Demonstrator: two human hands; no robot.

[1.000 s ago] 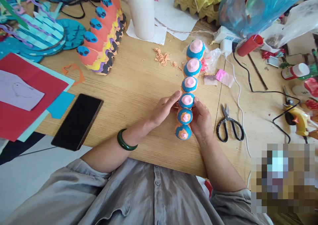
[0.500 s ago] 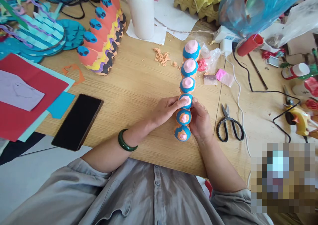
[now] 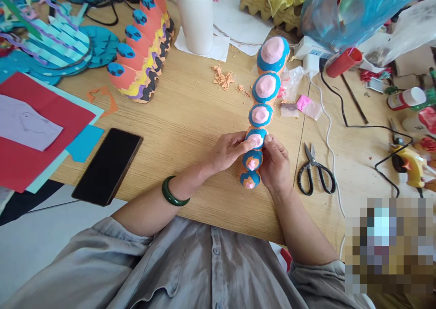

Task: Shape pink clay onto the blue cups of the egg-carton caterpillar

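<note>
A long row of joined orange bumps [image 3: 260, 115], each capped with a blue ring and pink clay, tilts up with its far end raised. On the near two bumps the pink is a small lump with orange around it; on the others it is a wider smooth patch. My left hand [image 3: 228, 152] grips the row from the left, its thumb pressed on the pink of a bump near the middle. From the right, my right hand [image 3: 275, 163] holds the same bump's side, thumb and fingers closed against it.
Black-handled scissors [image 3: 316, 170] lie right of my right hand. A phone [image 3: 108, 167] and red paper [image 3: 41, 132] are at left. Farther back stand an orange painted bump strip [image 3: 143, 45], a white bottle [image 3: 195, 20] and a red cup [image 3: 344, 62]. A yellow glue gun [image 3: 410, 163] lies far right.
The far end of the bump row has risen toward me and swung slightly right. Both hands keep nearly the same place and hold on it.
</note>
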